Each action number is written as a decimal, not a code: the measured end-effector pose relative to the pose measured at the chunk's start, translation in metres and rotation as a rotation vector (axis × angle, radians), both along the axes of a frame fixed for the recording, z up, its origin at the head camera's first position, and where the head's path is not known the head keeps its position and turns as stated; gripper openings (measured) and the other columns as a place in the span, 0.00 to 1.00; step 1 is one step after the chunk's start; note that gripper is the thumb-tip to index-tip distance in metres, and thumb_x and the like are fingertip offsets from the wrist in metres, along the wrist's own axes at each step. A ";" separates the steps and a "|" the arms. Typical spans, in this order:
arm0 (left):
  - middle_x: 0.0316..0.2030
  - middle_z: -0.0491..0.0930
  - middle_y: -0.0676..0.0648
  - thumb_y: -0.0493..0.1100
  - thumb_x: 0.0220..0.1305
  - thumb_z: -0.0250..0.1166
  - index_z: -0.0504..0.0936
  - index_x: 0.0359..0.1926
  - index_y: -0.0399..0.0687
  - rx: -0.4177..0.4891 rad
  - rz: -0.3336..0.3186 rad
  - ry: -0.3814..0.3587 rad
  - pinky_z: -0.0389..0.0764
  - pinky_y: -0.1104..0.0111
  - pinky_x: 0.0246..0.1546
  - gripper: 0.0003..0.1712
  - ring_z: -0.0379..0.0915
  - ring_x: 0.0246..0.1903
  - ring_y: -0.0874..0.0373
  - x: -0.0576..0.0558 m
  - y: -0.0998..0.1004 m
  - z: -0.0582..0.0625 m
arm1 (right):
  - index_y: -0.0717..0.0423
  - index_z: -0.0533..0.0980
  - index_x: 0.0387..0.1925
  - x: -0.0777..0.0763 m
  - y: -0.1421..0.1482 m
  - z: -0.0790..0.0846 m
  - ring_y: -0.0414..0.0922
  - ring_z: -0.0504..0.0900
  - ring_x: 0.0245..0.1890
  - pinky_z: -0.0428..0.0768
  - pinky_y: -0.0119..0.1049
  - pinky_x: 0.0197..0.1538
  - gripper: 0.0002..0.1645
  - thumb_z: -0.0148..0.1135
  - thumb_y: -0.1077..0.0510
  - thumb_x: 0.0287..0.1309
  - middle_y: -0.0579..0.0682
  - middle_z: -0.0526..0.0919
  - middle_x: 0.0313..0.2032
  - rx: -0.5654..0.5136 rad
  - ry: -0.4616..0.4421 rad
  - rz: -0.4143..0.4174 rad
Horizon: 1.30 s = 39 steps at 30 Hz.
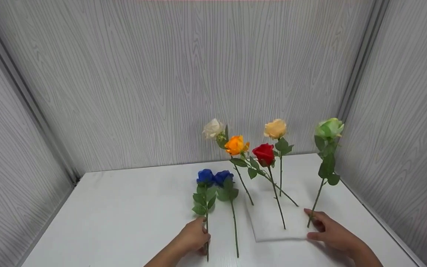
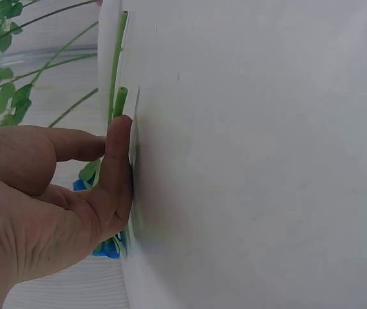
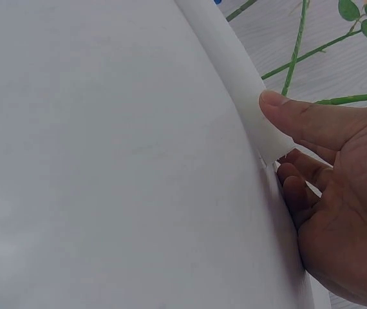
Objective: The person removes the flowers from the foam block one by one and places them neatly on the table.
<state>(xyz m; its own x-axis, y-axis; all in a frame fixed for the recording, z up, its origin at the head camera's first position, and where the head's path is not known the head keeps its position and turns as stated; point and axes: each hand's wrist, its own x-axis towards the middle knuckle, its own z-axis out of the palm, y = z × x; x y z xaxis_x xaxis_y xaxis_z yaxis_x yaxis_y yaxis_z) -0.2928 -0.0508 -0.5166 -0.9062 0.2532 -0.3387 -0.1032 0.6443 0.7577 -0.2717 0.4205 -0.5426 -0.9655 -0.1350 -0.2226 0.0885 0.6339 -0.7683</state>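
Observation:
My left hand (image 1: 192,236) pinches the stem of a blue rose (image 1: 205,177) lying on the white table. In the left wrist view, a green stem end (image 2: 121,96) pokes out past that hand's (image 2: 55,187) fingers. A second blue rose (image 1: 224,178) lies just to its right. My right hand (image 1: 333,230) holds the right front corner of a low white block (image 1: 267,222), with the thumb (image 3: 283,109) on it and the other fingers curled at its side. From the block rise a red rose (image 1: 264,154), an orange rose (image 1: 235,145), a white rose (image 1: 213,128), a peach rose (image 1: 275,128) and a green rose (image 1: 328,128).
The white table (image 1: 124,215) reaches far to the left of the flowers. Grey wood-grain panels enclose it: a back wall (image 1: 161,81), a left wall (image 1: 6,155) and a right wall (image 1: 406,141). The upright roses lean at differing angles, and some stems cross.

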 end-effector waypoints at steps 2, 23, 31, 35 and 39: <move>0.39 0.81 0.43 0.32 0.71 0.65 0.62 0.79 0.31 -0.020 -0.008 0.011 0.89 0.67 0.28 0.39 0.86 0.29 0.57 0.000 0.001 0.001 | 0.55 0.59 0.84 0.000 0.000 0.000 0.61 0.71 0.70 0.70 0.63 0.74 0.60 0.81 0.46 0.59 0.64 0.71 0.70 0.006 0.004 0.001; 0.43 0.78 0.38 0.31 0.67 0.66 0.68 0.72 0.23 -0.109 -0.067 0.101 0.86 0.56 0.41 0.35 0.82 0.38 0.51 0.001 0.005 -0.002 | 0.59 0.56 0.85 0.005 0.003 0.000 0.69 0.68 0.74 0.73 0.61 0.73 0.57 0.77 0.49 0.66 0.69 0.67 0.73 -0.016 0.063 0.088; 0.42 0.78 0.37 0.30 0.66 0.66 0.68 0.71 0.21 -0.097 -0.056 0.101 0.88 0.61 0.35 0.35 0.84 0.30 0.55 0.000 0.005 -0.002 | 0.56 0.57 0.85 0.003 0.002 0.002 0.65 0.71 0.71 0.72 0.63 0.73 0.58 0.78 0.48 0.64 0.66 0.70 0.71 0.000 0.035 0.047; 0.39 0.78 0.38 0.29 0.65 0.67 0.70 0.69 0.23 -0.085 -0.050 0.100 0.88 0.64 0.30 0.33 0.85 0.26 0.56 0.000 0.005 -0.002 | 0.57 0.57 0.85 0.003 0.004 0.001 0.60 0.72 0.69 0.75 0.50 0.68 0.57 0.78 0.48 0.64 0.65 0.70 0.70 0.001 0.047 0.067; 0.39 0.77 0.38 0.29 0.64 0.67 0.71 0.67 0.24 -0.071 -0.047 0.107 0.89 0.62 0.31 0.31 0.84 0.26 0.56 0.001 0.004 -0.002 | 0.58 0.57 0.84 0.004 0.004 0.000 0.61 0.71 0.69 0.75 0.43 0.66 0.57 0.78 0.48 0.65 0.65 0.70 0.70 -0.003 0.062 0.090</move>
